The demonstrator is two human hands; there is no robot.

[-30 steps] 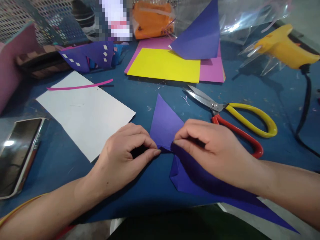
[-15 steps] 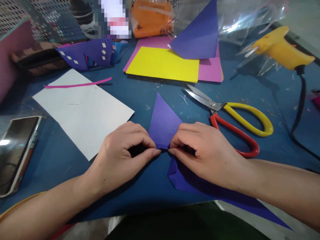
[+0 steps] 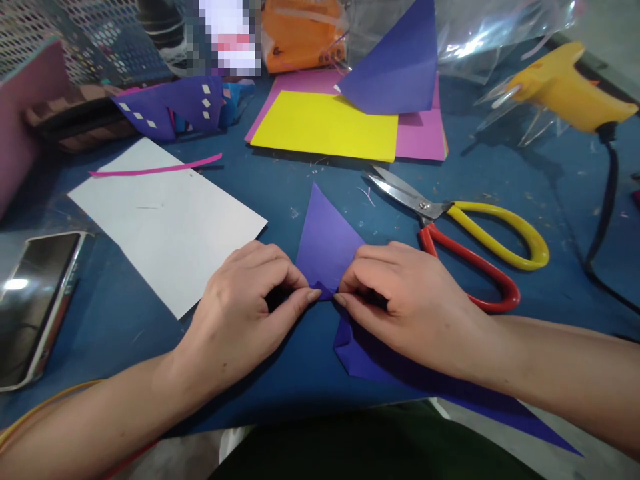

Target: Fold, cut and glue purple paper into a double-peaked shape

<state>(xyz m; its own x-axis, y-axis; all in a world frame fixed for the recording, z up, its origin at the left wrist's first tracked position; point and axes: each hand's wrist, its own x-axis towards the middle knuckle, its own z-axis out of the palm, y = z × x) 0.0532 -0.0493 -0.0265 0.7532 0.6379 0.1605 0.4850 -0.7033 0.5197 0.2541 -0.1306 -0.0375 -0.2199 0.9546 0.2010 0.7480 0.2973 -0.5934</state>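
Between fingers [image 3: 299,303], purple paper [image 3: 327,240]; orange packet [image 3: 303,37], marks [image 3: 339,52] illegible.

No lettering or number can be read, the dark marks on the orange packet [image 3: 303,32] being unclear.

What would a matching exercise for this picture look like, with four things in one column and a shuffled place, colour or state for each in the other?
Column one
1. Purple paper triangle
2. Scissors
3. Pink strip
4. Glue gun

Column two
A. Lying across the white sheet
B. All yellow body, with a black cord
C. Pinched by the left hand and right hand
D. Silver, red and yellow

Right pairs: 1-C, 2-D, 3-A, 4-B
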